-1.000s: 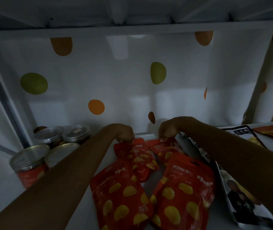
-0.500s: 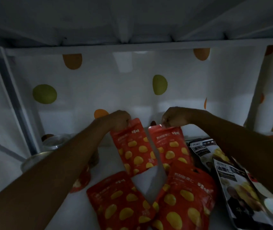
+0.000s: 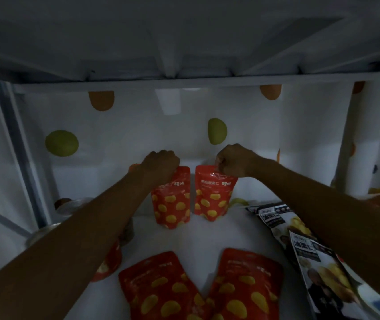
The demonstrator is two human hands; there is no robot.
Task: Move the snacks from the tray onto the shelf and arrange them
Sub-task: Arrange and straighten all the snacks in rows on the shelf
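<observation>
Two red snack pouches with yellow spots stand upright side by side at the back of the white shelf (image 3: pixel 207 236). My left hand (image 3: pixel 161 165) grips the top of the left pouch (image 3: pixel 171 202). My right hand (image 3: pixel 233 162) pinches the top edge of the right pouch (image 3: pixel 212 197). Both pouches rest with their bases on the shelf, near the spotted back wall. Two more red pouches lie flat at the front, the left one (image 3: pixel 159 289) and the right one (image 3: pixel 246 287).
Black-and-white snack bags (image 3: pixel 309 255) lie flat on the right. Lidded jars (image 3: pixel 108 264) stand on the left, mostly behind my left forearm. The upper shelf's underside (image 3: pixel 184 42) hangs low overhead. A grey post (image 3: pixel 25 158) runs down the left side.
Both hands lifted the two back pouches from lying flat and stood them upright against the back, close together. The camera view tilted and drew back.
</observation>
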